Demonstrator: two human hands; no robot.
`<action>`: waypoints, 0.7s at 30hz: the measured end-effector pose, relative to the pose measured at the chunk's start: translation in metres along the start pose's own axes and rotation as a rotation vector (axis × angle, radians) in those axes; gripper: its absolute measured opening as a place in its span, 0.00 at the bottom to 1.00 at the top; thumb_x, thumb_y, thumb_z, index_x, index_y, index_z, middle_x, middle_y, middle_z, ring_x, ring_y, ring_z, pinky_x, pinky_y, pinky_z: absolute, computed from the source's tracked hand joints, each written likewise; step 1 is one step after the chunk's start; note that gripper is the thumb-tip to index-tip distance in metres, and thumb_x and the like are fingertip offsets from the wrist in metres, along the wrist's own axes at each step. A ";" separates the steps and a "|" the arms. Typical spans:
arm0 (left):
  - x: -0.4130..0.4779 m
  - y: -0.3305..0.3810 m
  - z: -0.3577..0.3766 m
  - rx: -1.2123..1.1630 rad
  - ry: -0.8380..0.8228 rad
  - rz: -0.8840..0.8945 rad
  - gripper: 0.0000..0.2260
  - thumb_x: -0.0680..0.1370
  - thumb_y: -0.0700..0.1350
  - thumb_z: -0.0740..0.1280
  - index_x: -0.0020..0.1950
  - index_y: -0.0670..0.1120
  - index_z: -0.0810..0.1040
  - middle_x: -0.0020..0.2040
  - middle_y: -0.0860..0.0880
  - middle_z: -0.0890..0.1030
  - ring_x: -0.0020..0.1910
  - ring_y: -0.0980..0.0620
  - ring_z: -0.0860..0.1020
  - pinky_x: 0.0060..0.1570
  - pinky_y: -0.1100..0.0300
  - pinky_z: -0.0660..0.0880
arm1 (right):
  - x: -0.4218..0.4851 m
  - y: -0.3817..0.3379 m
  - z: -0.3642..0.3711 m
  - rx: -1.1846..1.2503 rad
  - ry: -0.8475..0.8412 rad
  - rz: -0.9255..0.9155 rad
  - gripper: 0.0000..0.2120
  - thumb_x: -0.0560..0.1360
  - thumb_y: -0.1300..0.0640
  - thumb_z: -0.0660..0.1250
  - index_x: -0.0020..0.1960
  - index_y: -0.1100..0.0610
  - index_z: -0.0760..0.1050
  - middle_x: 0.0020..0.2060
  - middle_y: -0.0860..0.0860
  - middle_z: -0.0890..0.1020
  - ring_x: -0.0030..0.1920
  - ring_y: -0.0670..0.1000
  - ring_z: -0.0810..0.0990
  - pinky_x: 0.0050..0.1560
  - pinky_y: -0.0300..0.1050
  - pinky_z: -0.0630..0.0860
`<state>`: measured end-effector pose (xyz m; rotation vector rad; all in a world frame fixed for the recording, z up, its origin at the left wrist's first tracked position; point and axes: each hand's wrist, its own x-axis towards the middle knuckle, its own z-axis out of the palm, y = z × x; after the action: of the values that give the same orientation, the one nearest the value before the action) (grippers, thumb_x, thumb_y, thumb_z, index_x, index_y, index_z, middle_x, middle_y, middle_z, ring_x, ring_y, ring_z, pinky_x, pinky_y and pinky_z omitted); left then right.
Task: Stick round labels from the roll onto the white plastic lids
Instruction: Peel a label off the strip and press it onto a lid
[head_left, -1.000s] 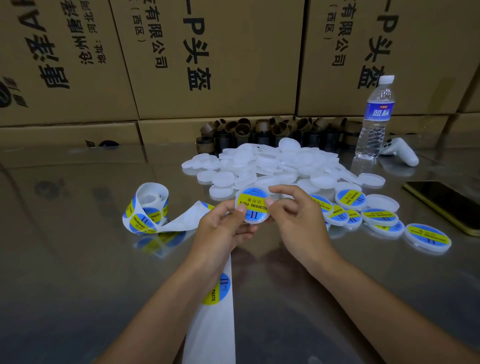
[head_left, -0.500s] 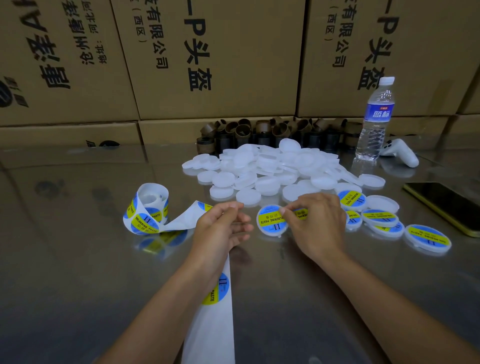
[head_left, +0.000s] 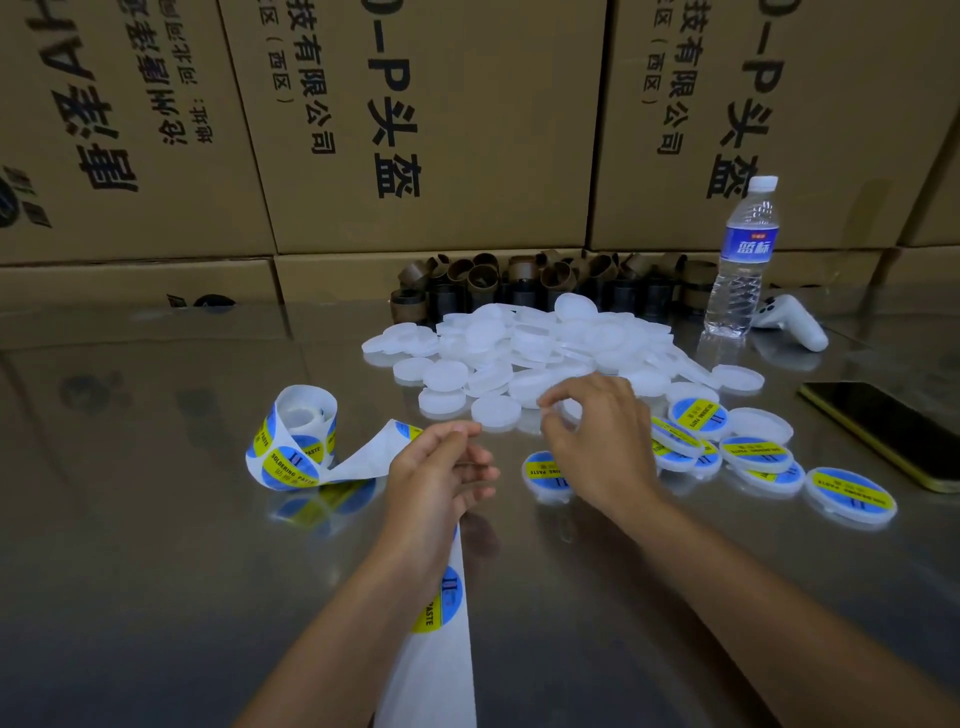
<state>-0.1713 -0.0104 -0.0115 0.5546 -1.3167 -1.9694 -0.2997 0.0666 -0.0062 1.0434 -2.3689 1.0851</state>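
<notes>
A second ago both hands held a freshly labelled lid. Now that labelled lid (head_left: 543, 470) lies flat on the worktop (head_left: 156, 571), released, at 9 o'clock from the finished lids (head_left: 758, 457). The right hand (head_left: 602, 441) has moved on toward 12 o'clock, its fingers curled over the near edge of the pile of bare lids (head_left: 519, 343); whether they pinch one I cannot tell. The left hand (head_left: 441, 467) hangs loosely curled and empty over the backing strip (head_left: 431, 665), with the roll (head_left: 298, 436) at its 9 o'clock. One more lid looks done, and a fresh lid and label likely come next.
</notes>
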 end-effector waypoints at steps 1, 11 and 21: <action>0.001 0.000 0.000 -0.003 -0.002 0.004 0.10 0.81 0.37 0.58 0.44 0.43 0.77 0.27 0.50 0.75 0.27 0.54 0.76 0.30 0.64 0.75 | 0.007 -0.004 0.004 -0.020 -0.049 0.005 0.09 0.75 0.57 0.63 0.51 0.50 0.80 0.52 0.48 0.80 0.59 0.51 0.70 0.57 0.46 0.62; 0.007 -0.004 -0.001 -0.025 -0.009 0.010 0.10 0.81 0.37 0.59 0.42 0.42 0.76 0.25 0.50 0.72 0.25 0.54 0.74 0.28 0.64 0.75 | 0.047 -0.013 0.051 -0.547 -0.266 0.127 0.16 0.78 0.42 0.56 0.49 0.55 0.72 0.54 0.54 0.79 0.60 0.56 0.70 0.61 0.53 0.62; 0.006 -0.003 -0.002 -0.027 -0.009 0.025 0.11 0.81 0.37 0.58 0.42 0.42 0.77 0.25 0.50 0.72 0.25 0.54 0.74 0.28 0.65 0.74 | 0.049 -0.011 0.055 -0.374 -0.349 0.153 0.21 0.73 0.36 0.62 0.46 0.55 0.71 0.51 0.52 0.77 0.60 0.56 0.70 0.57 0.50 0.63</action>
<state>-0.1752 -0.0156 -0.0148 0.5148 -1.2951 -1.9683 -0.3246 -0.0035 -0.0096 0.9883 -2.8202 0.4956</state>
